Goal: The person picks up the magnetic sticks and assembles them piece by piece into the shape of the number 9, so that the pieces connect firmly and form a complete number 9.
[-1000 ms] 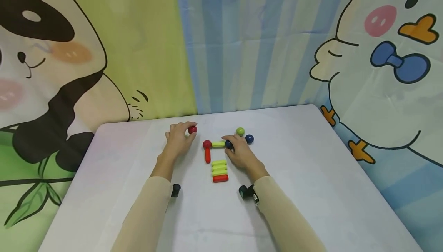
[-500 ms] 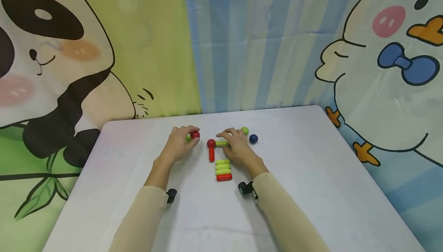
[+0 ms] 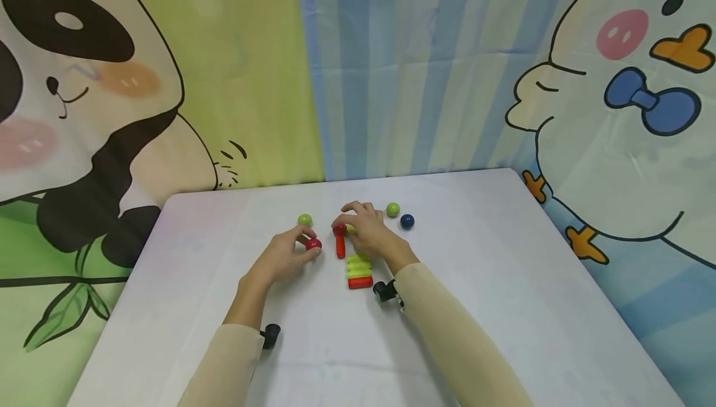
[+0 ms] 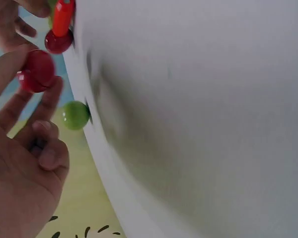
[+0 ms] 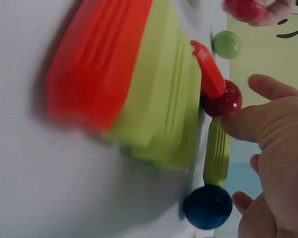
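Note:
My left hand [image 3: 296, 250] pinches a red ball [image 3: 314, 244] between thumb and fingertips, just left of a red stick [image 3: 340, 248]; the left wrist view shows the red ball [image 4: 37, 71] off the table. My right hand [image 3: 366, 233] lies over a green stick [image 5: 217, 153], a finger pressing where it meets another red ball [image 5: 222, 99]. A dark blue ball [image 5: 207, 207] sits at the stick's other end, hidden in the head view. The red stick [image 5: 207, 69] hangs off that red ball [image 3: 338, 230].
A stack of green sticks [image 3: 358, 267] with a red stick [image 3: 360, 283] at its near end lies by my right wrist. Loose on the white table [image 3: 503, 283] are a green ball [image 3: 304, 220], another green ball [image 3: 393, 209] and a blue ball [image 3: 407, 221].
My left hand has carried the red ball nearer and right, toward the red stick, uncovering the green ball behind. My right hand slid left over the green stick.

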### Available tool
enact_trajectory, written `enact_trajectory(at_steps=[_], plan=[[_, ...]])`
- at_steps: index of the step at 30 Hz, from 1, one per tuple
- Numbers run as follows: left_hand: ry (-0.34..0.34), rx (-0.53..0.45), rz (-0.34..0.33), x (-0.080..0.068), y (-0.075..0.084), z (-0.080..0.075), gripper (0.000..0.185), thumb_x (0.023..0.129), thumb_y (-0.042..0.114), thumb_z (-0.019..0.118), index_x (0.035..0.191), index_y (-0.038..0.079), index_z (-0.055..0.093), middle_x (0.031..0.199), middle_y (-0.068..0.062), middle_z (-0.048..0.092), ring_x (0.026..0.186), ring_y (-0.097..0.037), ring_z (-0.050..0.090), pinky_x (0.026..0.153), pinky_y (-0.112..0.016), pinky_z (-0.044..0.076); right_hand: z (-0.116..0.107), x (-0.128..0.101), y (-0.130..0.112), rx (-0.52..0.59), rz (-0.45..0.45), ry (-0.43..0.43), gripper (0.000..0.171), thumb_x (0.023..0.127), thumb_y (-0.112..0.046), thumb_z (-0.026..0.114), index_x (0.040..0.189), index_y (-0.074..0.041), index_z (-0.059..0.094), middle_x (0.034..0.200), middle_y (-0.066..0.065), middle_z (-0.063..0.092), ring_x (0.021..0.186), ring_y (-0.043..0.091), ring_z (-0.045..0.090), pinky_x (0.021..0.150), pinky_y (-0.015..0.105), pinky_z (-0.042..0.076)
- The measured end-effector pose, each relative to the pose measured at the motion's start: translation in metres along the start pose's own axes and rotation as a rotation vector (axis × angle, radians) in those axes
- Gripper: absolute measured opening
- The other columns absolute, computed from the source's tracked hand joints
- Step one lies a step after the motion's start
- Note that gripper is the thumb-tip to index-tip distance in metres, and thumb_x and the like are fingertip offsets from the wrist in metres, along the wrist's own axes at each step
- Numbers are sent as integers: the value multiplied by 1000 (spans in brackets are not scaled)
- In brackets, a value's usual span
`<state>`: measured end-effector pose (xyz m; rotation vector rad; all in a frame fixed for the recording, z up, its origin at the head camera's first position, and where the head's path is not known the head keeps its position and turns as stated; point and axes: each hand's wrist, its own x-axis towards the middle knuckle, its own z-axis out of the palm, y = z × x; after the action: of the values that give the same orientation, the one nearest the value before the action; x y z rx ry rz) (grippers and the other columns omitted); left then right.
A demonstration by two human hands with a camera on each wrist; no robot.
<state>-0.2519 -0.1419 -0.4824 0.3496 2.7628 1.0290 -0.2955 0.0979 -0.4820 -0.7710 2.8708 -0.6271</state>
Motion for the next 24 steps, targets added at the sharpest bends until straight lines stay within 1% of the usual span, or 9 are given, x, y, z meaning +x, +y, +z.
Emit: enact_trajectory(at_steps=[2, 6, 8, 11, 13, 15, 18, 20, 24], plan=[[-30, 4, -21, -1, 1, 3, 30, 95, 33, 74, 121, 21, 62, 112, -3, 70, 108, -25, 61, 94, -47, 49, 1, 4, -3, -9, 1, -36, 45, 100, -4, 52, 126, -35, 70, 153, 0, 42, 141, 32, 33, 111, 56, 29], [-61, 1, -44, -2, 7, 9, 30, 95, 32, 74, 121, 22, 63, 113, -3, 70, 106, -22, 62, 93, -46, 51, 5, 9, -5, -50, 22, -93, 44, 99, -4, 53, 122, -37, 71, 155, -2, 40, 143, 32, 31, 113, 57, 27], [-56, 19, -56, -2, 11, 12, 34, 95, 33, 75, 123, 20, 61, 111, -3, 70, 104, -22, 62, 92, -45, 52, 7, 12, -4, -62, 31, -108, 42, 98, -4, 56, 117, -37, 72, 156, -2, 39, 144, 32, 30, 114, 58, 26], [-41, 86, -55, -2, 15, 18, 38, 93, 33, 75, 124, 18, 58, 106, -2, 69, 99, -21, 61, 88, -44, 52, 9, 14, -2, -63, 34, -108, 40, 96, -4, 57, 112, -37, 73, 156, -3, 40, 143, 32, 31, 114, 58, 27], [-28, 127, -56, -3, 18, 22, 38, 92, 33, 75, 122, 17, 58, 101, -2, 69, 96, -21, 60, 85, -43, 52, 10, 15, 0, -50, 38, -105, 38, 96, -4, 58, 109, -36, 73, 155, -2, 41, 143, 33, 31, 113, 58, 27], [-23, 140, -48, -4, 19, 26, 36, 92, 33, 76, 118, 18, 58, 99, 0, 69, 94, -20, 59, 83, -42, 51, 12, 15, 0, -37, 40, -95, 37, 95, -4, 59, 107, -36, 73, 155, -1, 42, 142, 33, 32, 113, 57, 27], [-25, 97, -36, -7, 19, 30, 33, 92, 33, 76, 115, 19, 59, 99, 1, 70, 93, -17, 62, 84, -40, 52, 13, 16, 0, -18, 43, -79, 36, 95, -4, 61, 106, -36, 73, 154, -2, 43, 141, 32, 32, 113, 56, 28], [-35, 45, -24, -7, 18, 32, 32, 92, 34, 77, 114, 19, 59, 99, 2, 72, 91, -15, 64, 84, -39, 53, 15, 17, -1, -12, 43, -71, 36, 95, -5, 62, 106, -36, 73, 154, -2, 42, 141, 31, 32, 113, 55, 28], [-43, -45, -6, -4, 18, 37, 32, 92, 34, 78, 113, 20, 59, 99, 3, 73, 88, -11, 67, 85, -39, 56, 15, 19, 2, -2, 51, -59, 35, 94, -6, 63, 109, -37, 73, 153, -4, 41, 142, 30, 31, 113, 53, 28]])
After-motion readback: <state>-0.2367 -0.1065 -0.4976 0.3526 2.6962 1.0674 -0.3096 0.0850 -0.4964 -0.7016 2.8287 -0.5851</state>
